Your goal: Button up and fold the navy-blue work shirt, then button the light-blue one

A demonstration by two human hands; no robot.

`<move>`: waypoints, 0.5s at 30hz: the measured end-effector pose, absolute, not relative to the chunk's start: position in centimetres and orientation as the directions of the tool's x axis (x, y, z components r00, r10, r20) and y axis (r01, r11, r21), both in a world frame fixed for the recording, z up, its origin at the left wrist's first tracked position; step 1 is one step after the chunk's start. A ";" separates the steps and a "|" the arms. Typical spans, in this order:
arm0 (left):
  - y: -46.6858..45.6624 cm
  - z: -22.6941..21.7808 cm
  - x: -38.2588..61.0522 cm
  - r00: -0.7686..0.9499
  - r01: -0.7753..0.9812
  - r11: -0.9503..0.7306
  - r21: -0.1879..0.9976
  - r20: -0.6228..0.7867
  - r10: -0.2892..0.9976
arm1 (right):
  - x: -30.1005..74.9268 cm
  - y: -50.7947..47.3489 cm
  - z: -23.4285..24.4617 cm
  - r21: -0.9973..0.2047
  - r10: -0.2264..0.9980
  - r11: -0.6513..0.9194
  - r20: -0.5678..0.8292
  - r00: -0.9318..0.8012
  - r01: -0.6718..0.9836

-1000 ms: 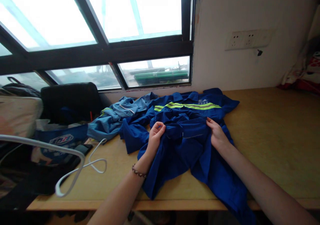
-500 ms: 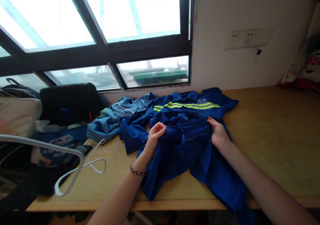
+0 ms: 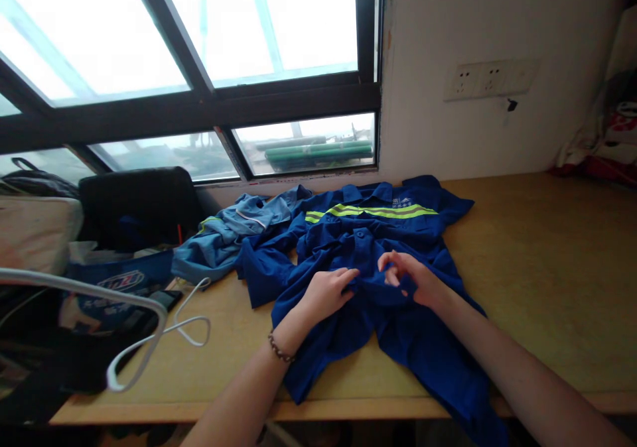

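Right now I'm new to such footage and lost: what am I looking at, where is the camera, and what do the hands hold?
No machine here: a person works with bare hands, and the one camera sits on their head, looking forward and down. On the wooden table lies a dark blue work jacket with a yellow-green stripe; beside it are a lighter blue garment and a white hanger. The right hand pinches the jacket's cloth in its fingers; the left hand rests on it, grip unclear.

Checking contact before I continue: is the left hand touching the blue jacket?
Touching. The head view shows the left hand resting on the blue jacket, fingers against a fold, no gap.
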State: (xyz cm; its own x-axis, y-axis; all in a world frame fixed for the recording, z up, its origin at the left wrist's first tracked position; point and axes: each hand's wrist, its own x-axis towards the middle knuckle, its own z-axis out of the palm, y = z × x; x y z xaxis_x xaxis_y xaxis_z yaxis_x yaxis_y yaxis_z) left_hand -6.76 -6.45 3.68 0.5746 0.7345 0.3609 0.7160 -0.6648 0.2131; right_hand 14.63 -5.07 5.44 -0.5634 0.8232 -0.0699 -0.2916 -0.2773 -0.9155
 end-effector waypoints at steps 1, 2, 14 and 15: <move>-6.5 3.7 -6.8 0.595 0.714 -0.683 0.154 0.382 0.707 | 14.4 -5.3 5.3 -0.943 0.790 -0.257 -0.078 -0.608 -0.212; -6.6 3.8 -6.9 0.617 0.705 -0.703 0.096 0.407 0.674 | 14.0 -5.4 5.0 -0.966 0.780 -0.212 -0.078 -0.620 -0.146; -7.2 3.4 -6.4 0.677 0.582 -0.813 0.035 0.533 0.508 | 11.9 -5.6 2.0 -0.882 0.879 0.381 0.252 -0.406 0.276; -7.2 3.3 -6.5 0.672 0.577 -0.814 0.060 0.531 0.516 | 11.9 -5.5 2.0 -0.888 0.880 0.369 0.239 -0.410 0.276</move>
State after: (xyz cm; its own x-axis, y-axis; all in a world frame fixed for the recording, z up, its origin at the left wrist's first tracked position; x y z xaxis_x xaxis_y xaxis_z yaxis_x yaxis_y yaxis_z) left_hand -6.49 -7.19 3.27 0.6725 0.5160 0.5307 0.5775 -0.8142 0.0599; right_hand 11.92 -5.53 1.96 -0.4100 0.8803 0.2386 0.2757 0.3690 -0.8876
